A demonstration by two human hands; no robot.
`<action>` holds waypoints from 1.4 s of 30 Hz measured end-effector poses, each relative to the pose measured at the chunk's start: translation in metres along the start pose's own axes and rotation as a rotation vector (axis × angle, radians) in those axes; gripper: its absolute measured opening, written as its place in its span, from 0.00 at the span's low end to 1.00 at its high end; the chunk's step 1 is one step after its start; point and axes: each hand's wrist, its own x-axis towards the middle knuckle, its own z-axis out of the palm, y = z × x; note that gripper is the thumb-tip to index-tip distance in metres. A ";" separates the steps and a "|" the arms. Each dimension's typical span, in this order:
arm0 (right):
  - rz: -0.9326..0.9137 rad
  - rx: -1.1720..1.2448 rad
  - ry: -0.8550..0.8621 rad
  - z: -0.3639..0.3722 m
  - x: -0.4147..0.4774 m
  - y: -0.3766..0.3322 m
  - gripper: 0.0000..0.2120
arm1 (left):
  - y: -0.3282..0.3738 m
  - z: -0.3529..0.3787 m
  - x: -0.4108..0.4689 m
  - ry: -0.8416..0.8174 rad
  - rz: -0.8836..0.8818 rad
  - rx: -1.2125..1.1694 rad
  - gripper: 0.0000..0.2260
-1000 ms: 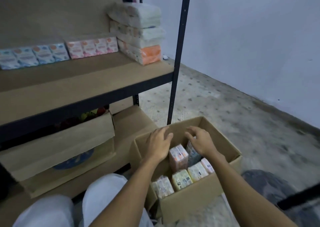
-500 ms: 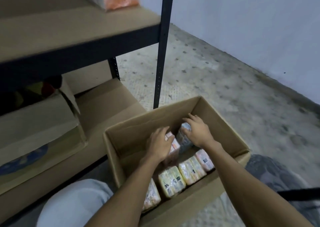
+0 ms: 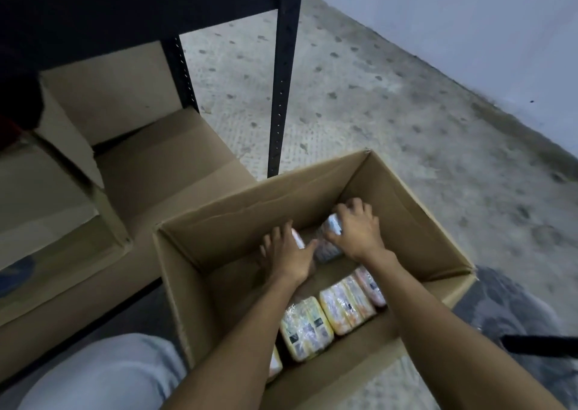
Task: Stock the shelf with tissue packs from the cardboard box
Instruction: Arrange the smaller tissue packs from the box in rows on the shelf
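Reaching into the cardboard box (image 3: 219,231), I have both hands down among the tissue packs. My right hand (image 3: 356,231) is curled around a pale pack (image 3: 328,247) standing near the box's far wall. My left hand (image 3: 286,254) lies flat with fingers spread against another pack (image 3: 297,239) just beside it; I cannot tell if it grips. More packs, yellow (image 3: 308,328) and orange (image 3: 372,286), lie along the box's near wall. The dark shelf post (image 3: 283,75) stands just behind the box.
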 end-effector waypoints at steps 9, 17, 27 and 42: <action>0.023 0.002 -0.068 0.006 -0.006 -0.009 0.21 | -0.032 -0.022 0.007 0.092 -0.051 -0.104 0.16; 0.051 0.131 -0.043 -0.019 -0.035 -0.008 0.19 | -0.021 -0.054 -0.017 0.161 0.049 -0.045 0.15; 0.023 0.328 0.220 -0.098 -0.106 -0.007 0.18 | 0.009 -0.138 -0.076 0.223 0.227 -0.063 0.15; -0.119 0.428 0.649 -0.235 -0.201 -0.059 0.18 | 0.069 -0.287 -0.204 0.523 0.559 -0.174 0.14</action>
